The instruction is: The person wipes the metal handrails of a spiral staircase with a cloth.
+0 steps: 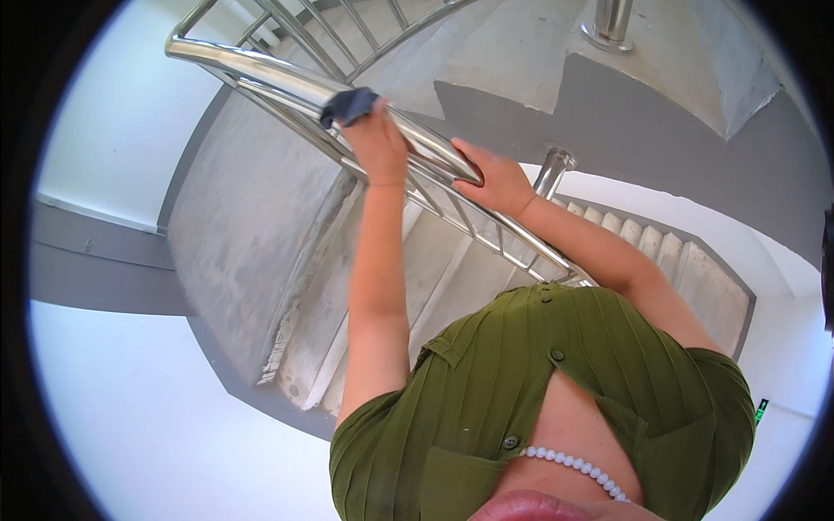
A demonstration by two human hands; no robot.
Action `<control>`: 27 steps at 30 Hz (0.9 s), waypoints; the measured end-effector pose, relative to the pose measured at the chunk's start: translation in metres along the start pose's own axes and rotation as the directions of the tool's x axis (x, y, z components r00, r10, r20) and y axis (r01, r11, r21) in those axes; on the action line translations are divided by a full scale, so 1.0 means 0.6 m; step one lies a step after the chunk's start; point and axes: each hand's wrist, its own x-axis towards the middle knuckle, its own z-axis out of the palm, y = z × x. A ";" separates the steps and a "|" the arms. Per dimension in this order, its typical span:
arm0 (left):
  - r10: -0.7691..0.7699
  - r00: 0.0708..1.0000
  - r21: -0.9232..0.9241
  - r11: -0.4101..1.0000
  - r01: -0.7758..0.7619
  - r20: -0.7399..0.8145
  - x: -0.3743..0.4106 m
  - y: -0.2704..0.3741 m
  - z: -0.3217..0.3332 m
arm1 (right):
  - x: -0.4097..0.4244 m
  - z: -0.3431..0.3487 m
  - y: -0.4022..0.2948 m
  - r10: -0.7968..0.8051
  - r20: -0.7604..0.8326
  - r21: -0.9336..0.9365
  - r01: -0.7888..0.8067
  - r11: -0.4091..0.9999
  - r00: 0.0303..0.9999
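Note:
A polished metal handrail (260,65) runs diagonally from the upper left down toward my body. My left hand (379,144) holds a dark grey-blue cloth (350,106) against the top of the rail; the cloth hides part of the fingers. Farther down the same rail, my right hand (498,179) grips it, with the thumb and fingers on either side. The two hands are apart from each other.
Concrete stairs (423,260) descend beneath the railing, beside a concrete landing (241,208). Metal balusters (313,49) stand at the top. More steps (658,247) lie at the right, and a metal post (609,26) rises at the upper right.

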 end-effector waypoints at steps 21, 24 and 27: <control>0.227 0.973 0.605 0.780 -0.160 -0.036 0.222 -0.285 -0.005 | -0.049 -0.025 0.035 0.223 0.144 -0.059 -0.217 0.975 0.964; -0.189 0.942 0.367 0.885 0.285 -0.276 0.246 -0.318 -0.008 | -0.052 -0.017 0.031 0.143 0.084 -0.045 -0.140 0.989 0.986; -0.727 0.617 -0.253 0.685 0.684 -0.301 0.247 -0.267 0.018 | -0.051 -0.019 0.048 0.138 0.060 -0.042 -0.136 0.990 0.989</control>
